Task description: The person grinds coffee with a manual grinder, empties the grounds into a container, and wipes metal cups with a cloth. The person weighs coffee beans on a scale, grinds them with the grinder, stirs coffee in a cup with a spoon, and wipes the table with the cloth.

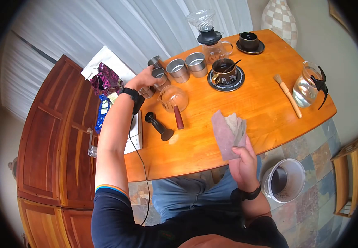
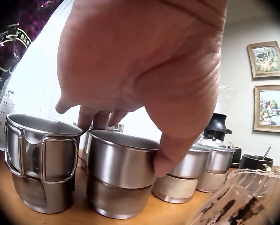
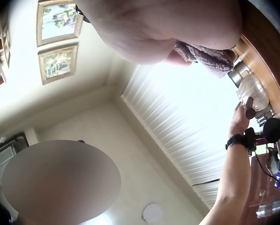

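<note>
My left hand (image 1: 142, 79) reaches over a group of metal cups at the table's far left. In the left wrist view its thumb lies against the right side of one steel cup (image 2: 121, 168), with fingers behind the rim. A second steel cup with folding wire handles (image 2: 44, 159) stands just left of it. My right hand (image 1: 245, 167) holds a folded greyish-pink cloth (image 1: 223, 134) above the front of the table, thumb on top. A glass pot with a wooden handle (image 1: 174, 98) sits near the left hand, and a black tamper (image 1: 159, 126) lies closer to me.
Two more metal cups (image 1: 178, 70) stand beside a glass dripper and server (image 1: 214, 50). A black cup on a saucer (image 1: 225, 76), a brush (image 1: 288, 96) and a glass water pitcher (image 1: 305, 91) are rightward. Coffee bags (image 1: 104, 80) stand left; a bin (image 1: 296, 182) is on the floor.
</note>
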`<state>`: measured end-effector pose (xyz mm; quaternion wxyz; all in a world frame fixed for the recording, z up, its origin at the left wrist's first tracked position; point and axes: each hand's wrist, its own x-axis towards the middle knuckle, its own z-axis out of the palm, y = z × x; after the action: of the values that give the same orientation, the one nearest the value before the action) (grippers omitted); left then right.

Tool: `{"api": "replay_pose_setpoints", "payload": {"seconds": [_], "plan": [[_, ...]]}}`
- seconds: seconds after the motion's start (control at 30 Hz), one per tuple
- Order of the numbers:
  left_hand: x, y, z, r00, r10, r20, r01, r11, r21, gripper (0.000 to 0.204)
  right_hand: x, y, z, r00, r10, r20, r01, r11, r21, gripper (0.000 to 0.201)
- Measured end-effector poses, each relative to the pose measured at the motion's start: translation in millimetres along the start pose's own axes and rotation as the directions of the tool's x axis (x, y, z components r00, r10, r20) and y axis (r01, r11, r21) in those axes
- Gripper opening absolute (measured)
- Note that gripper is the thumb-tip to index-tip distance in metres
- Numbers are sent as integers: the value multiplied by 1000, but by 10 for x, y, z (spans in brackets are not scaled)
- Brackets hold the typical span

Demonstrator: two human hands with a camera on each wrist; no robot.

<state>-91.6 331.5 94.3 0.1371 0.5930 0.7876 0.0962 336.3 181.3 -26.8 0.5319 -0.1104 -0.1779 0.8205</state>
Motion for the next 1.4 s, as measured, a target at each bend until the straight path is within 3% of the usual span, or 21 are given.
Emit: {"api": "replay_pose_setpoints", "payload": {"seconds": [0.13, 0.3, 0.43, 0.57, 0.63, 0.87, 0.93, 0.97, 1.07, 1.3, 1.4], "plan": [[25, -64, -6, 999, -25, 48, 28, 998, -60, 97, -5, 4, 34, 999, -6, -51, 4, 999, -35, 72], [16, -154, 3, 1000, 20, 0, -20, 999, 25, 99, 1, 14, 46, 998, -10, -55, 7, 999, -45, 73], [-114, -11, -158, 1000, -18, -12, 18, 1000, 10, 102, 4, 22, 40, 999, -19, -44, 16, 998, -60, 73], [-186, 179, -235, 991, 38, -125, -41, 999, -19, 90, 2, 37, -2, 999, -29, -25, 28, 999, -35, 68], [-127, 244, -224, 979, 144, -145, -134, 988, 74, 88, 7, 49, 1, 999, -34, -23, 33, 999, -30, 68], [36, 566, -1, 978, 189, -87, -175, 974, 147, 90, -8, 45, -35, 999, -18, -29, 17, 999, -40, 68], [80, 666, 76, 972, 229, -61, -192, 913, 361, 97, -11, 38, -17, 999, -28, -38, 26, 999, -37, 69], [106, 719, 118, 968, 248, -47, -214, 904, 370, 97, -23, 34, -10, 999, -13, -34, 11, 999, -48, 69], [164, 755, 195, 994, 104, -26, -86, 919, 385, 107, -33, 33, -9, 998, 10, -64, -12, 1000, -21, 70], [298, 673, 281, 997, 73, -26, -59, 937, 344, 105, -28, 28, -16, 999, 12, -34, -13, 1000, -26, 71], [313, 604, 234, 997, 78, -17, -73, 972, 222, 104, -34, 17, 15, 999, 13, -37, -14, 999, -36, 71]]}}
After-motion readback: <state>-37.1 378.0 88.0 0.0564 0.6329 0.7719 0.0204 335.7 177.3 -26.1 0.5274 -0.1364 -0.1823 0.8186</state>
